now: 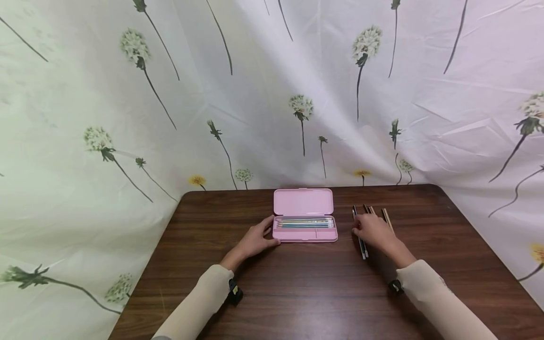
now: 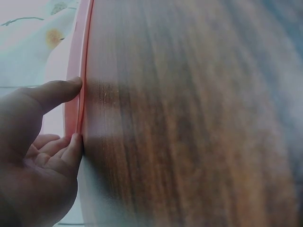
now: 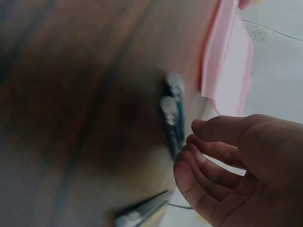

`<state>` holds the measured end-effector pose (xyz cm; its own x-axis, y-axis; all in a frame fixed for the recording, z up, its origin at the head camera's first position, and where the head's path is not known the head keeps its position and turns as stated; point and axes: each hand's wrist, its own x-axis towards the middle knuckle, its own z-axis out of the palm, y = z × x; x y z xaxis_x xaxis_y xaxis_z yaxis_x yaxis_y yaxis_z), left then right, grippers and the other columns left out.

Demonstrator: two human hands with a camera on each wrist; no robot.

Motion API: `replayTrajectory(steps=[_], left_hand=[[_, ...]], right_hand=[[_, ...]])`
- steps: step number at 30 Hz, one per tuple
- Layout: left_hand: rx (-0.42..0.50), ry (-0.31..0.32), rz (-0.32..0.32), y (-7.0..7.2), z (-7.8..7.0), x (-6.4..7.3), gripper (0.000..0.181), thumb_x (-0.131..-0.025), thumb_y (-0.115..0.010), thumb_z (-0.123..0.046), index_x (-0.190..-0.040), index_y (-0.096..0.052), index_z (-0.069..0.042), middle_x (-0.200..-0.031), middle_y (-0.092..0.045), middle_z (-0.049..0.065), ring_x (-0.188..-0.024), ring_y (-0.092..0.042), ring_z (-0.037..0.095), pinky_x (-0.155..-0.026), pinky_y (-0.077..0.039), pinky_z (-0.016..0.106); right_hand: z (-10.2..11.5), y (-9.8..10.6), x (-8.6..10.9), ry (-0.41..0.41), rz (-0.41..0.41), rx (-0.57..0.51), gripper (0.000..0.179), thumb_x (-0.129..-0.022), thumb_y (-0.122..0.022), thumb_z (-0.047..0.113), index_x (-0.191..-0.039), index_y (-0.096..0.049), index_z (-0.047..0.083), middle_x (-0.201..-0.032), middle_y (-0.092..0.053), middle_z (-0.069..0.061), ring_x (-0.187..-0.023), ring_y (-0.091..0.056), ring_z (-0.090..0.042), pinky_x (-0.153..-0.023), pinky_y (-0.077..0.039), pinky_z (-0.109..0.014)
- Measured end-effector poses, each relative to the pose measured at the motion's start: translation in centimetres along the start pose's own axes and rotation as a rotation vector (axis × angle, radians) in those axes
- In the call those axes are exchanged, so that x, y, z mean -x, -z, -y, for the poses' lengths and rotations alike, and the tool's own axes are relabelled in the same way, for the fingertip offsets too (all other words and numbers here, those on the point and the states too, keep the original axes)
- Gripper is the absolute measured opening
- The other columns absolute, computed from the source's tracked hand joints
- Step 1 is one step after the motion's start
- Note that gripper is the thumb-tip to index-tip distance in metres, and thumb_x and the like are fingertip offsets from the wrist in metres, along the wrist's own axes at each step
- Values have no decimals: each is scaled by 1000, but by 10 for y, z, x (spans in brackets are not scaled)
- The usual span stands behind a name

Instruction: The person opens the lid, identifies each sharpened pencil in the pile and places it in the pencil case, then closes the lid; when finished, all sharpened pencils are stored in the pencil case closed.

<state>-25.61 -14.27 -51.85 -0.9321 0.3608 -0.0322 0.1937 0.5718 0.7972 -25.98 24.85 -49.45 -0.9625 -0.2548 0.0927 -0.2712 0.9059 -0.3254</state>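
Observation:
A pink pencil case [image 1: 297,234] lies with its lid [image 1: 303,201] raised at the back, and several light-coloured pencils [image 1: 303,223] rest lengthwise in its rear compartment. My left hand [image 1: 255,238] holds the case's left end, thumb at the front corner and fingers along the side. In the left wrist view, the thumb touches the pink edge [image 2: 86,56]. Over dark pencils [image 1: 362,248] to the right of the case is my right hand [image 1: 374,230], fingers bent loosely. Its fingertips are at the blurred pencils [image 3: 171,111]; no firm pinch shows.
More pencils [image 1: 386,216] lie just beyond and right of the right hand, partly hidden by it. A brown wooden table [image 1: 293,288] carries everything. Behind it hangs a white cloth [image 1: 263,118] with a dandelion print.

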Motion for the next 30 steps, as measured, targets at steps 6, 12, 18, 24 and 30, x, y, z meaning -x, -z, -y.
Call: replayTrajectory(steps=[6,12,18,24,30], left_hand=[[0,16,-10,-1,-1,0,88,-94,-83,-15,-166,-34,-4,-170,-39,21,-150,-51,36,-121,-47,47],[0,14,-5,-1,-1,0,87,-95,-82,-14,-166,-33,-3,-171,-37,21,-151,-49,36,-122,-47,47],[-8,10,6,1,-2,1,87,-95,-81,-14,-167,-32,-3,-171,-37,21,-152,-48,36,-122,-46,47],[8,9,3,1,-3,2,87,-95,-81,-13,-166,-32,-3,-171,-37,21,-152,-49,36,-123,-46,47],[21,9,-3,0,-2,3,87,-95,-81,-11,-166,-33,-2,-170,-37,22,-151,-49,37,-122,-47,48]], right_hand=[[-1,-10,1,-25,-15,0,11,-91,-80,16,-88,-74,8,-84,-70,-7,-70,-65,-21,-63,-58,-45],[-4,-6,2,-78,-8,-22,18,-91,-79,14,-87,-65,4,-82,-67,-11,-70,-64,-25,-60,-56,-46],[-36,-20,-10,-116,-10,27,23,-86,-73,17,-78,-52,11,-67,-54,-3,-59,-51,-21,-50,-43,-39],[-16,-1,0,-188,21,0,11,-81,-65,6,-74,-57,4,-65,-58,-11,-56,-51,-26,-47,-45,-40],[-7,1,6,-179,-62,46,4,-75,-62,1,-77,-60,-2,-73,-66,-24,-61,-64,-40,-49,-54,-53]])
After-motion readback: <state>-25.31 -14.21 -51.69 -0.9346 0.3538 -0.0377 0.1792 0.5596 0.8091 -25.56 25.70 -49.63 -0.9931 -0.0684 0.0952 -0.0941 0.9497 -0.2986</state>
